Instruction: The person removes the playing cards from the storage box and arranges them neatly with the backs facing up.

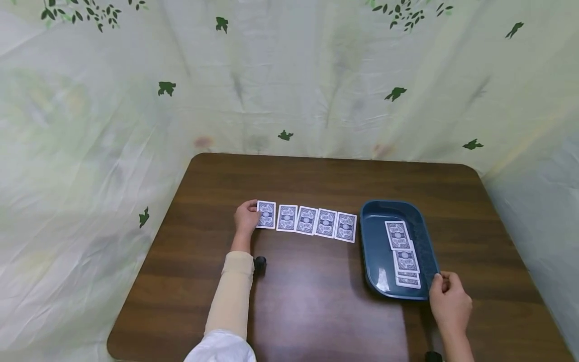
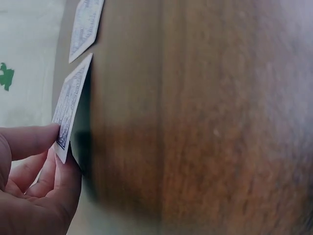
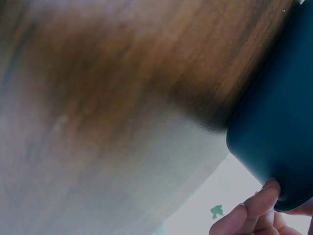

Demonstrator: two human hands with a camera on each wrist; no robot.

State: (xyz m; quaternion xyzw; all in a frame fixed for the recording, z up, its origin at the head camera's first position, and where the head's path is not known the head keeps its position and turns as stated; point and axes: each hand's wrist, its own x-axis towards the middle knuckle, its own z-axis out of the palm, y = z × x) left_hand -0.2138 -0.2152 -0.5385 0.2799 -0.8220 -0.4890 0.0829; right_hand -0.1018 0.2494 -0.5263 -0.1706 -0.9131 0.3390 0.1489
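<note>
My left hand [image 1: 247, 217] pinches the leftmost playing card [image 1: 267, 214] by its left edge, thumb on top and fingers beneath. In the left wrist view this card [image 2: 73, 105] is tilted up off the table. Several more face-down cards [image 1: 306, 220] with blue patterned backs continue the row to the right. My right hand [image 1: 451, 301] grips the near right corner of a dark blue tray [image 1: 377, 241], and in the right wrist view the fingers [image 3: 264, 200] curl at the tray's corner. Inside the tray, several face-down cards [image 1: 398, 235] overlap in a column.
The brown wooden table [image 1: 325, 322] has rounded far corners. Behind it and at both sides hangs a pale curtain [image 1: 289, 75] with green leaf prints. A black wrist device [image 1: 260, 265] sits below my left wrist.
</note>
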